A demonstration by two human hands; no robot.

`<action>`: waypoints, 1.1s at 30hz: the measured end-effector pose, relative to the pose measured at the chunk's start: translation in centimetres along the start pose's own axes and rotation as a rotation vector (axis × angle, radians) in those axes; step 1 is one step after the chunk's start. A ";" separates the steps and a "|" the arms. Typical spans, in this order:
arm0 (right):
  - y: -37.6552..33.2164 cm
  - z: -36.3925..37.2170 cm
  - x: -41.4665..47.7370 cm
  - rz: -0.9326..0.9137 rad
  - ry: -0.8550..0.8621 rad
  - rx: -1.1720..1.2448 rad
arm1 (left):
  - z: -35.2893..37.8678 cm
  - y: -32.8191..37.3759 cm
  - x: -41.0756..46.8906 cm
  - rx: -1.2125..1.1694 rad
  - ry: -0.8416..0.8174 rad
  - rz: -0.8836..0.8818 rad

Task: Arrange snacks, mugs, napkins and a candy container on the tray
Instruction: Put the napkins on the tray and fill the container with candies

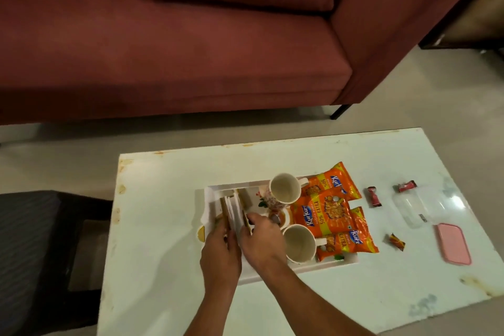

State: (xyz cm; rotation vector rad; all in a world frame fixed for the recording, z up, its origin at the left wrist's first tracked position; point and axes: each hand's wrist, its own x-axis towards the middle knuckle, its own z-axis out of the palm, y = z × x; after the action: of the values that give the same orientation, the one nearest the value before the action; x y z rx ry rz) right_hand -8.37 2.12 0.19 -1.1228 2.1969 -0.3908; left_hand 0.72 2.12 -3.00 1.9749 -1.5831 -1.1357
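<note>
A white tray (210,194) lies on the white table (169,267). On it stand two mugs, one at the back (284,191) and one at the front (298,243), with three orange snack packets (331,213) along its right side. A stack of white napkins (234,213) stands at the tray's left end. My left hand (219,249) grips the napkins from the left, and my right hand (260,240) pinches them from the right. A clear candy container (417,207) and its pink lid (452,244) lie on the table to the right.
Three wrapped candies lie loose on the table: one red (373,196), one red further back (404,186), one orange (396,240). A red sofa (191,49) stands beyond the table. A dark stool (41,240) is at the left.
</note>
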 end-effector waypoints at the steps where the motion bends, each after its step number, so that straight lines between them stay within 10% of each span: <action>1: -0.1 -0.4 -0.4 -0.021 0.033 0.003 | -0.3 0.0 -0.2 -0.008 0.017 0.016; 7: 1.8 -6.0 -3.3 -0.179 0.388 0.097 | -1.7 3.6 -1.5 -0.099 0.183 0.221; 11: 4.6 -10.5 -2.4 -0.021 0.634 0.212 | 2.1 11.6 -1.6 -0.136 -0.058 0.479; 17: 12.4 -18.4 -0.7 0.131 0.778 0.307 | 10.5 19.6 -4.9 -0.060 -0.270 0.412; 26: 32.3 -25.2 -0.3 0.298 0.147 -0.082 | 24.0 23.8 -9.9 0.258 -0.323 0.391; 33: 36.3 -23.4 3.6 0.146 -0.010 -0.217 | 31.3 25.2 -8.1 0.384 -0.218 0.291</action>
State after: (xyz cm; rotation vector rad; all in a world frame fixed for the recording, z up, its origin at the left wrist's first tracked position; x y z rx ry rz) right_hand -47.67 20.18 -2.38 -1.0630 2.3372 -0.0847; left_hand -39.78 8.18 -1.29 1.7958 -2.2610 -1.0141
